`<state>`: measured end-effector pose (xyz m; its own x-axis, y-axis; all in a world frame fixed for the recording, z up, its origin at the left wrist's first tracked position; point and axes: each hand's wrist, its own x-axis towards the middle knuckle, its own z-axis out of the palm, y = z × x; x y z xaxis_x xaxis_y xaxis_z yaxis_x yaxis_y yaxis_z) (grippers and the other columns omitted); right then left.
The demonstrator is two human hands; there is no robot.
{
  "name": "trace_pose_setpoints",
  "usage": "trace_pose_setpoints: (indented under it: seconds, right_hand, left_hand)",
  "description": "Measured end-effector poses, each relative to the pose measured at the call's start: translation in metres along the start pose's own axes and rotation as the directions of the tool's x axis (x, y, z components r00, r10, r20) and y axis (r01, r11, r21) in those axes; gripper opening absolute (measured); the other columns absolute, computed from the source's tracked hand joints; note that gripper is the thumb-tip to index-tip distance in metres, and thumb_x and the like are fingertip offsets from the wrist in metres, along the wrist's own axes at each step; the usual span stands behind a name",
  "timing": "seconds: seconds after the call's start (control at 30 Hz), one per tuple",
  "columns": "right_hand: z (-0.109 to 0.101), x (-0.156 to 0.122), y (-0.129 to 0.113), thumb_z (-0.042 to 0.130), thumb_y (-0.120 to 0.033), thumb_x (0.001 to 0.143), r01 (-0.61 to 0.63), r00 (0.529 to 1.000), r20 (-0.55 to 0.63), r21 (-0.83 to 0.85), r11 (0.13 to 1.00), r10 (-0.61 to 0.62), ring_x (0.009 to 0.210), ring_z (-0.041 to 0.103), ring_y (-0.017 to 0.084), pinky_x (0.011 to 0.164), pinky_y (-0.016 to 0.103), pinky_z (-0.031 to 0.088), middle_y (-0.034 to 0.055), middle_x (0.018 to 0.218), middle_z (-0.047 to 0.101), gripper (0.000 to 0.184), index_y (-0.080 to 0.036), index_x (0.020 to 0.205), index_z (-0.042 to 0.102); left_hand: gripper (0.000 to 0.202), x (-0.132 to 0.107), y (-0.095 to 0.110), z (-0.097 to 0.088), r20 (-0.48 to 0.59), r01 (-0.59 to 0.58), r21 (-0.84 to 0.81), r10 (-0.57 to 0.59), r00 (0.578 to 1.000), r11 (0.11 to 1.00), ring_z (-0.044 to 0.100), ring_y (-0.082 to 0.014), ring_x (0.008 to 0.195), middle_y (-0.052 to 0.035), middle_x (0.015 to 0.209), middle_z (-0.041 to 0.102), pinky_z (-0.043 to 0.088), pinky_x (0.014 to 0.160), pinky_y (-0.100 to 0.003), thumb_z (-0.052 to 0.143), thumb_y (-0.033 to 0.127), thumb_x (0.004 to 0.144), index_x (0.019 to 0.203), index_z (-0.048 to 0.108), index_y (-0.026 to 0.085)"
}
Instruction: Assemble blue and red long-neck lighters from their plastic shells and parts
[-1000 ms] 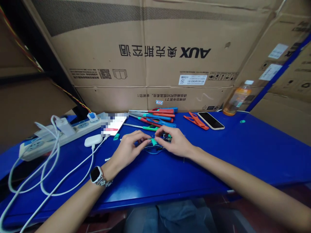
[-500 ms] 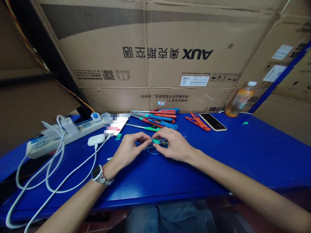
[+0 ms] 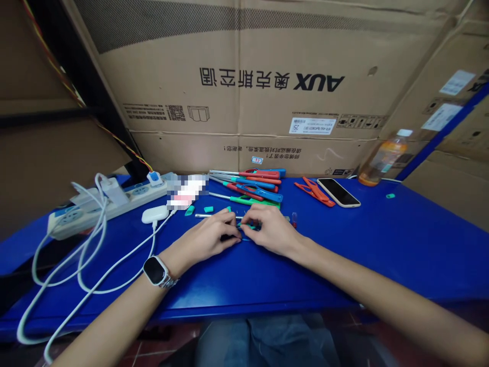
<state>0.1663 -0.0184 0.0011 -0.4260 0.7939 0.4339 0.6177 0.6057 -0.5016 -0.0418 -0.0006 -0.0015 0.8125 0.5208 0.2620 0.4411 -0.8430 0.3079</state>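
My left hand rests low over the table, its fingers closed at the near side of a blue plastic lighter casing. What is between its fingertips is hidden. My right hand pinches at a small green piece over the casing. A thin metal tube lies just behind both hands. Small green caps lie behind my left hand. Right of my right hand is a small clear-and-red part.
Several long-nosed lighters lie in a pile behind my hands. Orange casings, a phone and a bottle stand or lie at the right. At the left are a power strip, white cables and a white case.
The view has shifted slightly. My left hand has turned over and lowered, uncovering the metal tube and green caps. The green piece, held up between both hands before, is now down by the blue casing.
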Motion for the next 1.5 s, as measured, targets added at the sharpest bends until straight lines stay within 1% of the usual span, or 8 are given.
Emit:
trace_pose_setpoints:
  seconds: [0.27,0.5,0.77,0.9,1.03,1.23,1.4,1.5]
  right_hand:
    - [0.01,-0.004,0.006,0.066,-0.013,0.083,0.072,0.997,0.055,-0.181,0.981,-0.063,0.081,0.06,0.016,0.076,0.031,0.037,0.0029,0.083,0.068,0.007,-0.018,0.084,0.071]
    - [0.011,-0.003,0.0,0.065,-0.012,0.085,0.054,0.999,0.009,-0.142,0.988,-0.053,0.079,0.061,0.015,0.077,0.03,0.037,0.0018,0.084,0.069,0.008,-0.018,0.084,0.071]
    - [0.009,-0.004,0.004,0.064,-0.016,0.087,0.07,0.997,0.055,-0.237,0.969,-0.059,0.085,0.061,0.017,0.077,0.031,0.033,0.0033,0.087,0.069,0.006,-0.017,0.085,0.07]
    - [0.006,-0.004,0.0,0.06,-0.018,0.09,0.104,0.991,0.111,-0.327,0.939,-0.071,0.082,0.059,0.017,0.076,0.031,0.032,0.0046,0.086,0.067,0.011,-0.016,0.086,0.07]
    - [0.003,0.0,-0.008,0.057,-0.017,0.091,0.153,0.979,0.186,-0.427,0.891,-0.079,0.081,0.056,0.017,0.075,0.032,0.032,0.0056,0.086,0.065,0.014,-0.016,0.085,0.07]
    - [0.001,-0.003,-0.012,0.054,-0.019,0.092,0.189,0.966,0.249,-0.491,0.85,-0.071,0.087,0.056,0.021,0.078,0.035,0.033,0.0081,0.091,0.064,0.016,-0.015,0.089,0.07]
    - [-0.001,-0.013,-0.009,0.056,-0.028,0.093,0.123,0.981,0.191,-0.497,0.859,-0.03,0.09,0.056,0.022,0.081,0.036,0.035,0.009,0.095,0.064,0.019,-0.017,0.098,0.071]
    - [-0.001,-0.015,-0.009,0.057,-0.027,0.092,0.089,0.984,0.181,-0.494,0.865,0.003,0.089,0.056,0.022,0.081,0.036,0.034,0.0082,0.092,0.065,0.019,-0.018,0.099,0.072]
  left_hand:
    - [0.016,0.0,-0.003,0.002,-0.005,-0.025,0.003,0.025,1.0,1.0,0.058,-0.0167,0.078,-0.003,0.082,0.062,0.044,0.076,-0.029,0.058,0.02,0.094,0.085,0.071,0.018]
    - [0.02,0.002,-0.004,0.006,-0.032,-0.049,0.025,0.05,0.998,0.998,0.058,-0.0162,0.077,-0.0031,0.08,0.062,0.045,0.08,-0.03,0.056,0.019,0.095,0.08,0.069,0.017]
    - [0.02,0.004,0.0,0.005,-0.027,-0.067,0.084,0.069,0.997,0.994,0.057,-0.0162,0.073,-0.0024,0.077,0.062,0.045,0.078,-0.029,0.055,0.019,0.095,0.08,0.068,0.017]
    - [0.019,0.004,-0.001,0.006,-0.021,-0.058,0.099,0.061,0.998,0.993,0.059,-0.0164,0.075,-0.003,0.079,0.063,0.045,0.084,-0.032,0.055,0.02,0.096,0.084,0.069,0.017]
    - [0.021,0.004,-0.002,0.008,-0.029,-0.054,0.094,0.057,0.998,0.994,0.06,-0.0179,0.08,-0.0047,0.082,0.065,0.046,0.079,-0.03,0.054,0.021,0.097,0.085,0.07,0.017]
    - [0.022,0.004,-0.002,0.008,-0.028,-0.057,0.093,0.06,0.998,0.994,0.06,-0.0189,0.08,-0.0056,0.081,0.065,0.047,0.076,-0.03,0.053,0.022,0.097,0.084,0.071,0.016]
    - [0.02,0.003,-0.001,0.007,-0.036,-0.071,0.103,0.075,0.997,0.992,0.059,-0.0175,0.076,-0.0038,0.079,0.063,0.046,0.08,-0.031,0.054,0.022,0.097,0.087,0.071,0.018]
    - [0.02,0.004,0.001,0.005,-0.032,-0.065,0.108,0.069,0.997,0.992,0.06,-0.0172,0.076,-0.0038,0.08,0.064,0.046,0.081,-0.031,0.053,0.022,0.097,0.088,0.071,0.017]
